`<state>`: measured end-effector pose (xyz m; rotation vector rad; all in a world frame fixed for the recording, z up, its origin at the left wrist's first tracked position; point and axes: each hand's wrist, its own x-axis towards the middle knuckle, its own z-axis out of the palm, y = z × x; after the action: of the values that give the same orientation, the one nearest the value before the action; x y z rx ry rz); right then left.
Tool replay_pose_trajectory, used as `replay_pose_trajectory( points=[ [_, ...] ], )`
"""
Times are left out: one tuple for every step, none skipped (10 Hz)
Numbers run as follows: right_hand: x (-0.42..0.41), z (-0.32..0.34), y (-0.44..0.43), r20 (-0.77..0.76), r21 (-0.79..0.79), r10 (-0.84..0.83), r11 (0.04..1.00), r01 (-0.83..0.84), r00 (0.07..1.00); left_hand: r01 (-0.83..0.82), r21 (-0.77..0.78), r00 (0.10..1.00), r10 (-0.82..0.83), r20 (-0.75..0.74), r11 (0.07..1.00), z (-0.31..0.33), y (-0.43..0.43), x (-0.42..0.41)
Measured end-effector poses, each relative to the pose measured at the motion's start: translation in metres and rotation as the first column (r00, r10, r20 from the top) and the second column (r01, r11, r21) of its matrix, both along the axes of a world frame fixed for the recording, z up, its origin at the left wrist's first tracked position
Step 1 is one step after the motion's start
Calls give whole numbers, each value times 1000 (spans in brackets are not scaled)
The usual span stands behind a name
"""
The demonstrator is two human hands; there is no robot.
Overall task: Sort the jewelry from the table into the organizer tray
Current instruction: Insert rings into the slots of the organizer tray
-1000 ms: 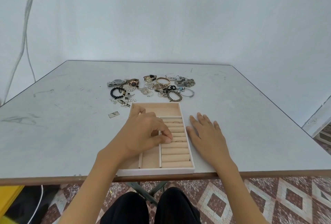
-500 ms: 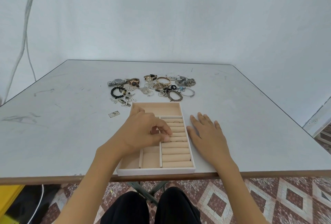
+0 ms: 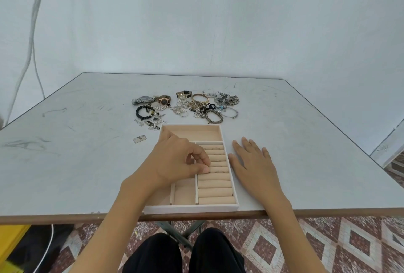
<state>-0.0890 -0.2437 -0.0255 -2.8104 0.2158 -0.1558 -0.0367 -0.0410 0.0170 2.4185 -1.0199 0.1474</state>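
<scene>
Left hand (image 3: 181, 161) is curled over the ring rolls (image 3: 215, 192) of the organizer tray (image 3: 190, 209); whether a ring is pinched cannot be told. Right hand (image 3: 254, 163) is laid flat on the counter (image 3: 76, 163) beside it. Two rings (image 3: 219, 172) seem seated; the jewelry pile (image 3: 185, 106) beyond is judged largely unsorted

Matt velvety organizer tray (image 3: 190, 209); scuffed smooth table (image 3: 65, 163); shiny metal jewelry (image 3: 185, 106).
</scene>
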Motion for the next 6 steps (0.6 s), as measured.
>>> replay_pose_trajectory(
  points=[
    [0,0,0,3,2,1,1000,-1,1000,19,-39,1000,-19,-3,999,-3,2,0],
    [-1,0,0,0,8,0,1000,0,1000,48,-106,999,-50,-11,993,-7,6,1],
    [-1,0,0,0,6,1,1000,-1,1000,68,-171,996,-75,-37,983,-9,9,6],
    [-1,0,0,-1,14,2,1000,-2,1000,54,-303,989,-93,-117,951,-8,13,16],
    [-1,2,0,-5,6,1,1000,-1,1000,-104,-464,989,41,-144,880,-5,19,32],
    [1,5,1,1,-19,-15,1000,15,1000,-252,-515,967,194,-165,819,-7,26,64]
  ],
)
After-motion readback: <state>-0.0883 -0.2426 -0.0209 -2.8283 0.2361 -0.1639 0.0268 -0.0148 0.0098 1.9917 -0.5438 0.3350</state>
